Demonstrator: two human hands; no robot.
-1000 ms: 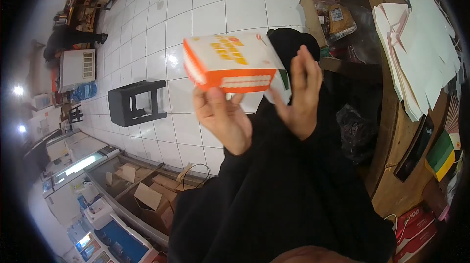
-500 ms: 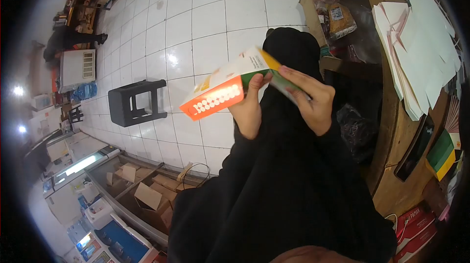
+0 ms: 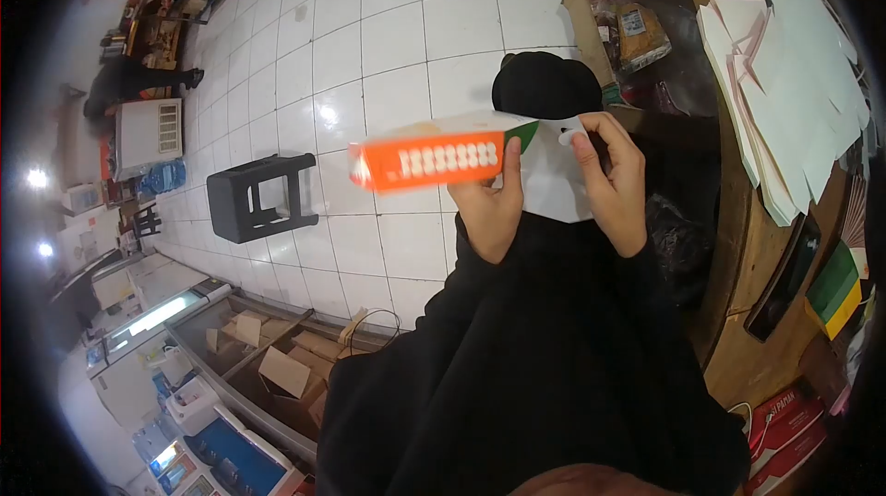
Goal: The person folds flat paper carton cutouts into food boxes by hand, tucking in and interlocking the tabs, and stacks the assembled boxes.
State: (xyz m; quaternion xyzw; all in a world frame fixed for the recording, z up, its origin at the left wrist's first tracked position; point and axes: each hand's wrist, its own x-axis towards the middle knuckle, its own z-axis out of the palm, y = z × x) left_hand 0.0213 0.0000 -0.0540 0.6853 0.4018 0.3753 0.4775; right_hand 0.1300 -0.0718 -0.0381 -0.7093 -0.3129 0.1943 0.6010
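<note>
White floor tiles [image 3: 397, 44] fill the background. Your orange-sided carton [image 3: 443, 164] is up in the air over them, left of the wooden counter's [image 3: 734, 348] edge. Versus half a second ago, its white flap [image 3: 554, 187] shows its pale inside, so that end now looks unfolded. Your left hand [image 3: 489, 219] pinches the carton's end, thumb on top; your right hand [image 3: 616, 182], fingers curled, grips the flap. Black plastic stool [image 3: 224, 208] stands farther left.

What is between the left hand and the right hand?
In the head view, a white panel of the carton lies between left hand and right hand.
</note>
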